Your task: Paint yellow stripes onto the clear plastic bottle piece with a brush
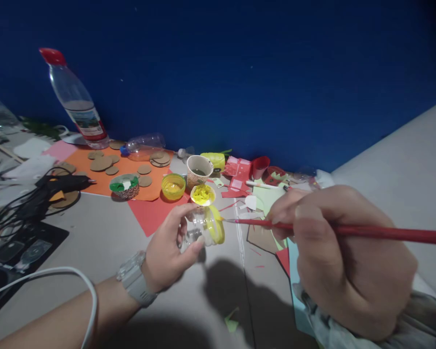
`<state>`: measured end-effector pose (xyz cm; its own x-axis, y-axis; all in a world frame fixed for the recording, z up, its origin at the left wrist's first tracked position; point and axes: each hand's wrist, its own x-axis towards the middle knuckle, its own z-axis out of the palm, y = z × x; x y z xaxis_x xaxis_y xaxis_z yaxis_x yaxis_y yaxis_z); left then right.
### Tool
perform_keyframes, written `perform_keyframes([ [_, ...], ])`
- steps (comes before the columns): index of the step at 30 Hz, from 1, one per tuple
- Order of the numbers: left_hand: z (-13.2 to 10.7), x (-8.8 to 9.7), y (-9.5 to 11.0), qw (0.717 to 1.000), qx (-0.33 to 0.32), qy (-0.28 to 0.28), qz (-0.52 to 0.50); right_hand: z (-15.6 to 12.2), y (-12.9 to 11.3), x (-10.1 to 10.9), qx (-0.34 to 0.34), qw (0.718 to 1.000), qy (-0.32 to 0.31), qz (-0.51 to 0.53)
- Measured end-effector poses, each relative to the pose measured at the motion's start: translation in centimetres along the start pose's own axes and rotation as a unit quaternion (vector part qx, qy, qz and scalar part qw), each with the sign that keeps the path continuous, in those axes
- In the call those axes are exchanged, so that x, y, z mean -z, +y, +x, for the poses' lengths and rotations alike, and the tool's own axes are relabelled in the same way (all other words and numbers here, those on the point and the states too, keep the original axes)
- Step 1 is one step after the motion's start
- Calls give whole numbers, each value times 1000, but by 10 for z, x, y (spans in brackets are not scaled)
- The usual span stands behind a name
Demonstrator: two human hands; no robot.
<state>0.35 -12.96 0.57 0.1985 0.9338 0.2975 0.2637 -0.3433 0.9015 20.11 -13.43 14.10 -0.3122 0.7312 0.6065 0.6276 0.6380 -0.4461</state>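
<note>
My left hand (169, 245), with a pale watch on its wrist, is closed round a small clear plastic bottle piece (199, 228) that has a yellow painted band. My right hand (345, 257) pinches a red-handled paintbrush (349, 230), and its tip touches the yellow band. Just beyond them sits a small white lid of yellow paint (202, 194). A yellow cup (173, 186) and a paper cup of murky water (199, 170) stand behind it.
An orange sheet (131, 167) with several cardboard discs lies at the back left, beside an upright clear bottle (76, 102) and a lying one (145, 145). A black glue gun (63, 183) and cables are at left. Red paper scraps (240, 179) and cut shapes are at centre right.
</note>
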Motion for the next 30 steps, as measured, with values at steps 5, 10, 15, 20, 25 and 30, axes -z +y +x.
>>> perform_keyframes([
  [5,1,-1,-2,999,30,5,-15,-1,-2,-1,4,1000,-9,2],
  [10,2,-1,-2,997,57,12,-49,-2,-5,-6,-19,1000,-5,-2],
  [15,4,-1,2,993,88,24,-74,-4,-2,-10,13,1000,-22,0],
  [20,5,-1,2,992,94,29,-80,-5,1,-12,15,999,-31,9],
  [25,7,-1,3,988,113,37,-97,-6,-3,-17,3,999,-29,22],
  [30,9,-2,3,985,125,38,-114,-6,-4,-20,0,999,-33,35],
])
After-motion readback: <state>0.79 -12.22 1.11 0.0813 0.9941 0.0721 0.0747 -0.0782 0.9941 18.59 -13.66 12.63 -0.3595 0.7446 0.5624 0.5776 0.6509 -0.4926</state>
